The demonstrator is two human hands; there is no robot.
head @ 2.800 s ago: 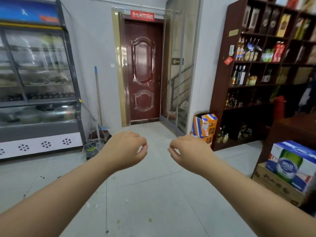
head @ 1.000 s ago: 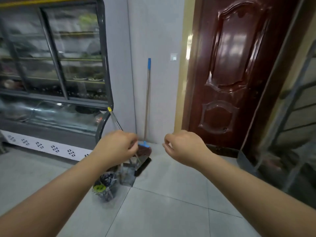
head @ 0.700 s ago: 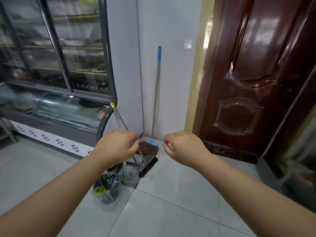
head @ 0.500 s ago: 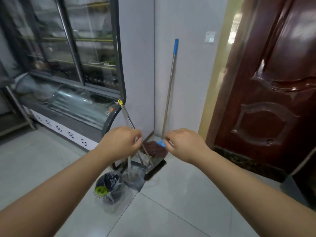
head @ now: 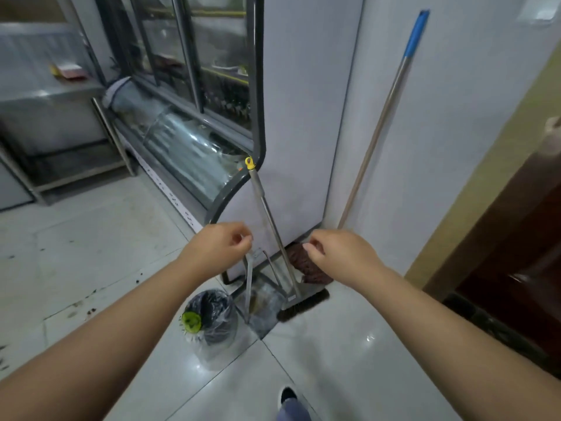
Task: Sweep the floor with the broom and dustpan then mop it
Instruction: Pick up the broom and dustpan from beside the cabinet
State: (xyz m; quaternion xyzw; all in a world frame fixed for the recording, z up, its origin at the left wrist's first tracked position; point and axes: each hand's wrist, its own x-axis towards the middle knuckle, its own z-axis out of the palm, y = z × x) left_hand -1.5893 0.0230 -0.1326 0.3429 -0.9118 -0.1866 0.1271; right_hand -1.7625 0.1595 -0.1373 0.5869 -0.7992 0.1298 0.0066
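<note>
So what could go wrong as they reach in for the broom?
The broom only leans on the display fridge, so a nudge from the left hand or right hand might tip it. The lined bin stands right beside the dustpan and could get knocked over. The mop also just leans on the wall and may slide.

No text, label, brand or number can be read anywhere here. The white strip (head: 170,192) along the bottom edge of the display fridge (head: 194,141) bears small dark marks, but they are too small and blurred to tell as writing or ornament.
</note>
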